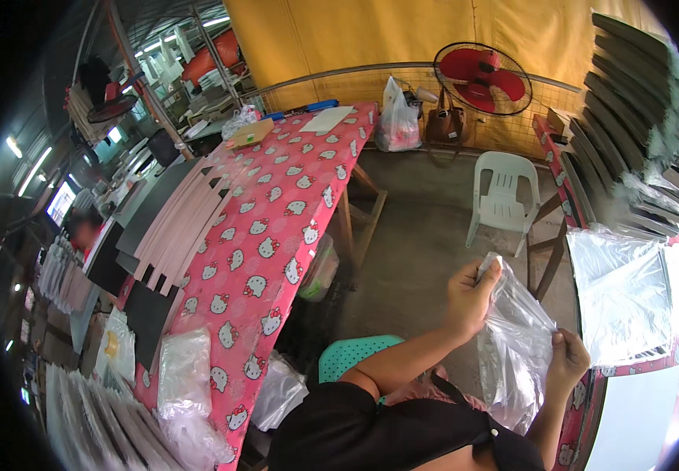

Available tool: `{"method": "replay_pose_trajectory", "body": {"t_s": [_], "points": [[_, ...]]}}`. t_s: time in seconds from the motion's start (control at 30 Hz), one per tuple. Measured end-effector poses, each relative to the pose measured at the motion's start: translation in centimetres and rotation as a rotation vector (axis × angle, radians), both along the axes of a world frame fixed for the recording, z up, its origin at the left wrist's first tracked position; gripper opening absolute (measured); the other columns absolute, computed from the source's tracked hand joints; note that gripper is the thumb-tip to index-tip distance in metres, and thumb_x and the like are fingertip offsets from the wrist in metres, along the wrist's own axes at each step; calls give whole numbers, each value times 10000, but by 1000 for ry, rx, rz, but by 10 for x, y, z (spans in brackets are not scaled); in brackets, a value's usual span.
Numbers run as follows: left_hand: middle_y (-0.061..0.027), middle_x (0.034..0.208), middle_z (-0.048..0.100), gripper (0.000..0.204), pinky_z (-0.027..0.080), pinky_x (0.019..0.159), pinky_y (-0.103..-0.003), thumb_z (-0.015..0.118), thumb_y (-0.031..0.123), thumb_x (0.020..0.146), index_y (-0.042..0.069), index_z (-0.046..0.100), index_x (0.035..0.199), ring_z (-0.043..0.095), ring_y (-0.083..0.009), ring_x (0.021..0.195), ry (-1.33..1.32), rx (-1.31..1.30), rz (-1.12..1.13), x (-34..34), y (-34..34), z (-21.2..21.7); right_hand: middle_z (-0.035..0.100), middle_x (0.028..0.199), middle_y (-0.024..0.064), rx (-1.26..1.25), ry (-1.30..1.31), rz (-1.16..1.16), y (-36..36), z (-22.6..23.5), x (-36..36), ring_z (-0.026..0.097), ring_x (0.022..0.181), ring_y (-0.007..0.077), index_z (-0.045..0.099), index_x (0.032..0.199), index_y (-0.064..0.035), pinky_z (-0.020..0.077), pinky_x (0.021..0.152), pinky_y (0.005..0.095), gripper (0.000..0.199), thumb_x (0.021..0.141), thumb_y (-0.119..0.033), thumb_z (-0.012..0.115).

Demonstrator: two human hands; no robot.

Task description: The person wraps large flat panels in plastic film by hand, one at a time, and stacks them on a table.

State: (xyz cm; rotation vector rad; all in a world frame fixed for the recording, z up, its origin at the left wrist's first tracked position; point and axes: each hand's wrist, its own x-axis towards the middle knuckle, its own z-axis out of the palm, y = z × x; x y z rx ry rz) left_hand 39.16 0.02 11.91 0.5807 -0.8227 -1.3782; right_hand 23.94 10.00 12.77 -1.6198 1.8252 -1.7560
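Note:
A clear plastic bag (512, 337) hangs between my hands, crinkled and shiny, above the floor on the right. My left hand (471, 297) pinches its upper corner, thumb on top. Lower and further right, my right hand (568, 358) grips its other edge with closed fingers. Beside my right hand, a flat stack of clear plastic bags (624, 294) lies on the right-hand table. A pale flat sheet (634, 418) rests nearer to me on that table.
The long pink-clothed table (257, 255) at left bears dark and pale strip-like pieces (186, 224) and plastic packs (184, 369). Grey pieces (622, 86) are stacked at far right. A white chair (503, 192), a red-bladed fan (483, 78) and a green stool (355, 353) stand around.

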Motion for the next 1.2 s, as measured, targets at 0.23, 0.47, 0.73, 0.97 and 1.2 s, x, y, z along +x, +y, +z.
{"method": "replay_pose_trajectory", "body": {"t_s": [0.23,0.47,0.73,0.97,1.2], "points": [[61,573,454,132,342,488,-177,599,167,791,41,561,805,433,-25,540,-239,-146,-272,12,10,12,531,793,82,-269,356,-43,-14,-3,-17,483,615,104,502,695,14,379,535,221,138,766,-78,576],[-19,920,543,82,440,669,-266,574,98,761,45,580,824,539,-120,775,-426,-606,-599,16,-2,-1,484,701,29,9,-559,600,4,-33,-42,463,584,104,474,871,8,374,525,235,359,721,-258,663],[-19,715,558,158,425,532,-233,513,174,841,22,540,802,512,-70,603,-585,-248,-1230,54,-19,-13,541,598,16,309,-423,678,7,-15,-51,459,530,88,566,691,28,363,491,244,400,532,-257,798],[-43,728,565,286,469,562,-259,493,206,844,28,503,1068,553,-126,603,441,38,-1037,64,-1,17,552,614,29,265,-324,565,6,-21,-32,473,534,101,571,696,30,368,492,249,394,536,-254,792],[-9,727,552,333,458,572,-262,586,275,775,52,520,1013,536,-115,639,-335,-359,-741,79,-6,33,563,629,41,218,-165,717,1,-17,12,487,537,115,576,701,32,373,492,254,389,540,-252,787]]}}
